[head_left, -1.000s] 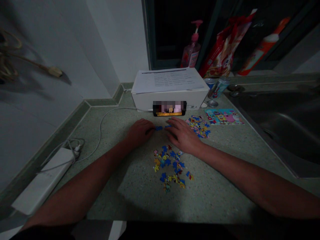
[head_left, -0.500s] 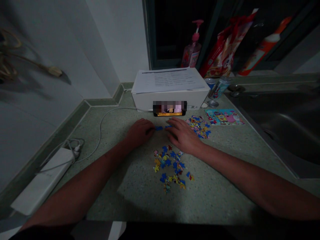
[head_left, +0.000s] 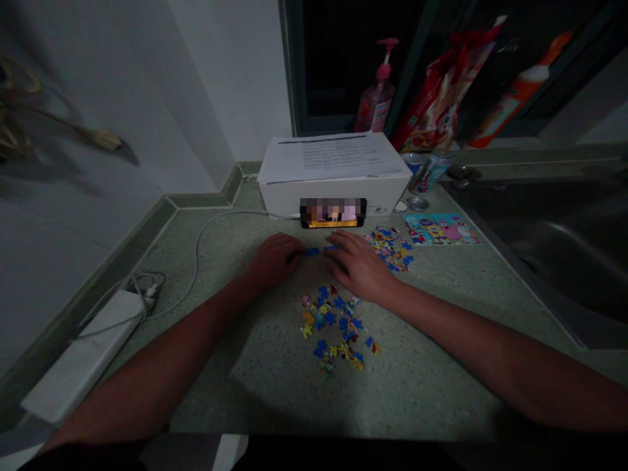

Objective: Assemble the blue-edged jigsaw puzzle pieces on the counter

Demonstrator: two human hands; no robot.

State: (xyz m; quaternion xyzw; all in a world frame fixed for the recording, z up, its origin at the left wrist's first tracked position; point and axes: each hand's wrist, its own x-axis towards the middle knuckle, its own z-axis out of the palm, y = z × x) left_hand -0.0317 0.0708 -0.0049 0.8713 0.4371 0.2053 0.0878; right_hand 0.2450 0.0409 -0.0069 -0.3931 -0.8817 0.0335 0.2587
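From my end I see the left hand (head_left: 275,259) low on the counter, fingers bent, their tips at the left end of a blue puzzle piece (head_left: 312,251). The right hand (head_left: 364,267) faces it, fingers loosely spread and thumb apart, over another bit of blue that it partly covers. I cannot tell whether either hand is gripping; the fingertips are too dim and small for me.

The blue piece lies flat between the two hands. Nearer me, below the right hand, is a scatter of loose pieces (head_left: 329,319); a denser pile (head_left: 392,250) sits just past its knuckles, and the right hand stands between the two groups. Right of that pile lies a cartoon picture card (head_left: 441,230).

Ahead, a phone (head_left: 337,222) leans against a white box (head_left: 280,196), hemming in the far side. Its cable (head_left: 197,252) loops across the speckled green counter (head_left: 275,379) to a power strip (head_left: 86,356). A can (head_left: 432,171) leans near the box, a metal sink (head_left: 564,268) fills the right, and a pump bottle (head_left: 375,108) stands before a dark window (head_left: 338,65). The room is dim, with a pale wall (head_left: 230,78) at left.
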